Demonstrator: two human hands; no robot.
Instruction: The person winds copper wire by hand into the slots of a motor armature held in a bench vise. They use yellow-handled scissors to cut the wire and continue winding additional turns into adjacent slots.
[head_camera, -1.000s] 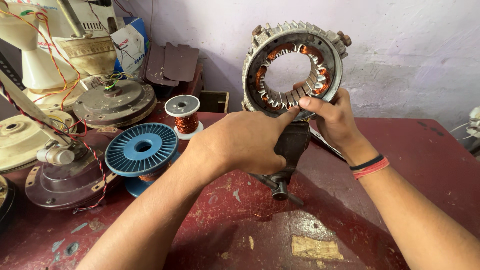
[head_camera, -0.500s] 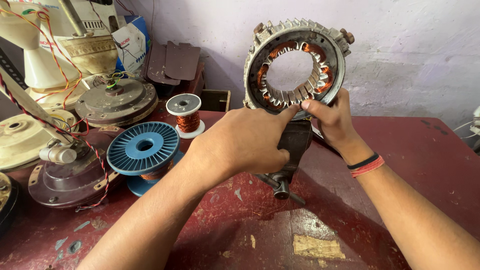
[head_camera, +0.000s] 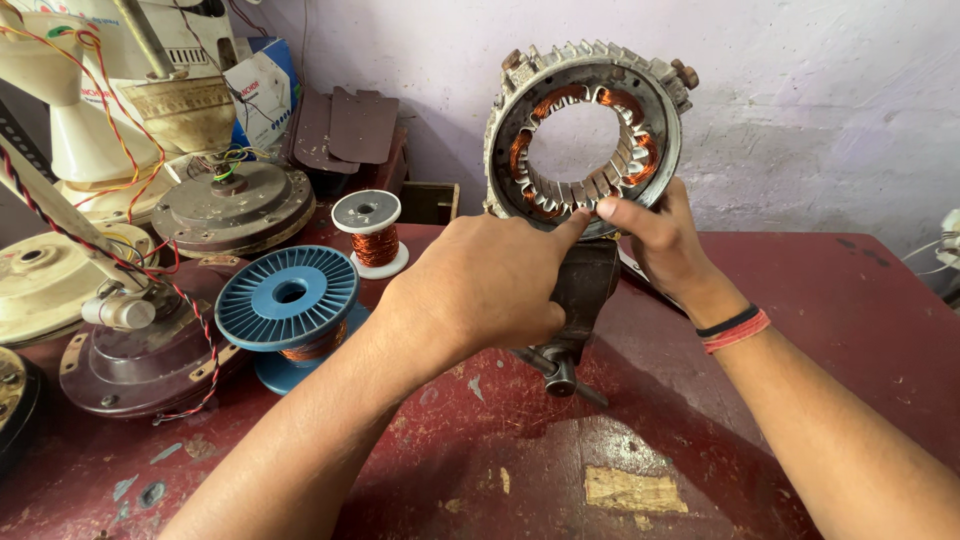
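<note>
At far left, behind cream fan bodies, a white-and-blue cardboard box (head_camera: 262, 92) leans vs. the wall, label side out. A blue plastic spool of copper wire (head_camera: 288, 298) lies flat on the worn red bench (head_camera: 800, 300), w/ a small grey-capped copper wire spool (head_camera: 367, 232) upright behind it. Left hand (head_camera: 480, 285), fingers curled, index tip on the lower inner teeth of the grey ring-shaped motor stator w/ copper windings (head_camera: 585, 135). It stands on edge in a dark bench vise (head_camera: 580, 295), opening facing the camera. Right hand (head_camera: 655, 228) pinches its lower rim.
</note>
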